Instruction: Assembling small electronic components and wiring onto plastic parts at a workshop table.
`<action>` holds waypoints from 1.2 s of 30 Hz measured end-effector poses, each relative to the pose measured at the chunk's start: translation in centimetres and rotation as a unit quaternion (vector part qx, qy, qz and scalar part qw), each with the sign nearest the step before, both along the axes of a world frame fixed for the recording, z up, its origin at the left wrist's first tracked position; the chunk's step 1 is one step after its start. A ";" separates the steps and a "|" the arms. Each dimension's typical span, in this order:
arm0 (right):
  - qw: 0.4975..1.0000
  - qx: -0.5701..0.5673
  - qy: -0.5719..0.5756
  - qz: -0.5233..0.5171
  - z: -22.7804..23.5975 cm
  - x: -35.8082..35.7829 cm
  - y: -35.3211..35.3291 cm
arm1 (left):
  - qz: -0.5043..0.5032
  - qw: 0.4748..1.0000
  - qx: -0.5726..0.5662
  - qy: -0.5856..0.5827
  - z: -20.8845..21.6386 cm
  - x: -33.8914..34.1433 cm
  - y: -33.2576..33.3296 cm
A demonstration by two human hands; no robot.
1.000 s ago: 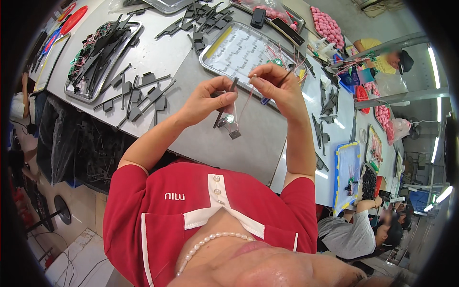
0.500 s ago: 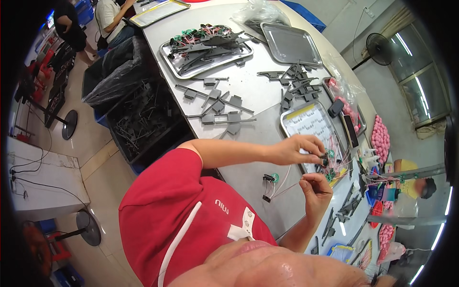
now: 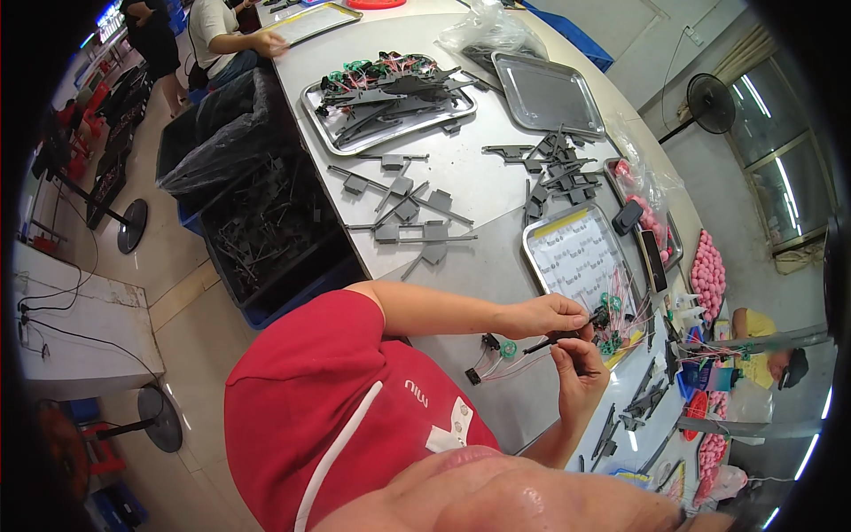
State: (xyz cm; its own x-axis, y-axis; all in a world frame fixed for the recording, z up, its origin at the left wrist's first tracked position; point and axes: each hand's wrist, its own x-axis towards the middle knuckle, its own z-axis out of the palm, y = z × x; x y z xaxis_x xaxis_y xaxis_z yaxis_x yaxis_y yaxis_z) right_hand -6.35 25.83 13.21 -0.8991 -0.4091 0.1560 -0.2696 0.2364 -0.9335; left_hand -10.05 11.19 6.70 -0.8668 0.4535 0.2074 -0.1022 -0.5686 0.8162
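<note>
My left hand [image 3: 551,316] is closed in a pinch on a slender black plastic part [image 3: 548,342], which lies slanted between my two hands. Just below it, my right hand [image 3: 581,368] has thumb and fingers pinched together on thin pink and white wires [image 3: 519,368]. From these wires hang a small black block [image 3: 473,377] and a round green coil [image 3: 507,349], to the left of my fingers. Past my fingertips, a cluster of green and black parts with wires [image 3: 612,324] lies at the near end of a paper-lined metal tray [image 3: 534,253]. My fingers partly hide the black part.
Loose grey plastic brackets [image 3: 408,208] and another bracket pile [image 3: 558,168] lie on the table. A loaded tray [image 3: 341,142] stands farther back, beside an upturned-looking grey tray [image 3: 550,93]. Dark bins [image 3: 266,248] stand left of the table. Pink bundles [image 3: 706,275] lie right. A person [image 3: 222,35] sits far left.
The slender black part now shows between my hands, which have come closer together. The dangling block and coil have shifted slightly left. The far person's hand has come to the table edge.
</note>
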 end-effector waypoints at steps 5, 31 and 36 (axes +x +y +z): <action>1.000 0.013 0.001 -0.016 -0.2 0.3 0.9 | 0.000 0.990 0.139 0.012 3.7 1.2 -3.1; 0.999 0.049 0.002 0.014 1.8 4.8 -4.0 | -0.015 0.795 0.216 0.567 16.9 18.1 -19.0; 0.997 0.075 -0.006 -0.013 2.0 6.5 -7.2 | -0.024 0.797 0.250 0.549 15.6 19.2 -22.6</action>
State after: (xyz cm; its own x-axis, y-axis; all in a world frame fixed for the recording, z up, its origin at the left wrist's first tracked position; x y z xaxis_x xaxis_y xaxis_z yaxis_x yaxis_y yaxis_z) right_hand 0.16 18.67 15.24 -0.9113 -0.4028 0.0851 -0.2511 0.3800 -0.8903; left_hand 9.20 -11.44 22.33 -0.0215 0.1032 0.9944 0.4856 -0.8684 0.1007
